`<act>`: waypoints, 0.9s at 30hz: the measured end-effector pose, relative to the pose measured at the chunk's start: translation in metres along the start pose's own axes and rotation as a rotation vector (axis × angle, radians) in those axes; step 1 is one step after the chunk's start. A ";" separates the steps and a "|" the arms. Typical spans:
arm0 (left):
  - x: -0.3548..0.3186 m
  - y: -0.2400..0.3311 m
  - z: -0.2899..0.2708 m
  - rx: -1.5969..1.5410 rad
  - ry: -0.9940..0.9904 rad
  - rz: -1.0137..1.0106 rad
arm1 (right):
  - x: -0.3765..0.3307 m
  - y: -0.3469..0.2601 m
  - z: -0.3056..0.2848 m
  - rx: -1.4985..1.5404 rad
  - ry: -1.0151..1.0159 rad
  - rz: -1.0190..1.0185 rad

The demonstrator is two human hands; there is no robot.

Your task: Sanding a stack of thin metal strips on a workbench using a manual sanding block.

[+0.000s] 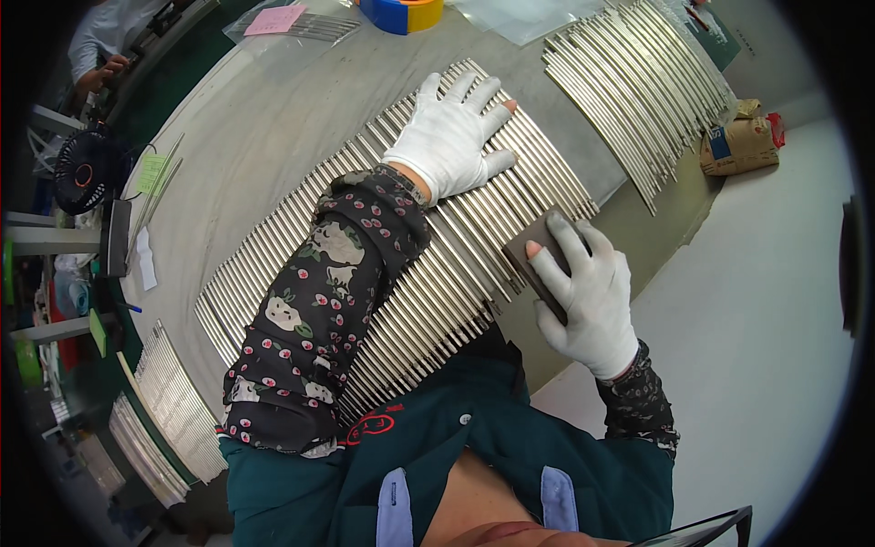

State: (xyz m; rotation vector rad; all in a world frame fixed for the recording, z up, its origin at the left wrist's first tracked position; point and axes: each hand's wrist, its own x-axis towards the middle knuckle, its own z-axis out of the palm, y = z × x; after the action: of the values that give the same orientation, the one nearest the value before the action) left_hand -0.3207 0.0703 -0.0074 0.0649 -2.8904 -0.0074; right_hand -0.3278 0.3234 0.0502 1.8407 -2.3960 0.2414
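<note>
A wide row of thin silvery metal rods (273, 264) lies side by side on the grey table. My left hand (451, 137), in a white glove with some fingertips bare, rests flat across the rods, fingers spread. A dark grey-brown block (519, 255), like a sanding sponge, is gripped in my white-gloved right hand (592, 301). The block is at the near right ends of the rods, close beside them; whether it touches them I cannot tell. My left forearm, in a patterned dark sleeve, hides part of the row.
Another fan of rods (629, 91) lies at the far right, beside a brown sack (743, 146). A blue and yellow tape roll (401, 14) is at the back. More rods (178, 401) and a black fan (87, 171) are left. Another person's hand (114, 66) shows far left.
</note>
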 end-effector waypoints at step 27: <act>-0.039 -0.063 -0.028 -0.111 -0.019 -0.525 | -0.008 -0.003 0.016 -0.038 0.209 0.201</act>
State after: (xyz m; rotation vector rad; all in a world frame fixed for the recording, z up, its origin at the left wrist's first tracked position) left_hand -0.2731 0.0091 0.0098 0.7990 -2.7940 -0.2625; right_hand -0.3228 0.3277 0.0333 1.4772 -2.4185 0.3832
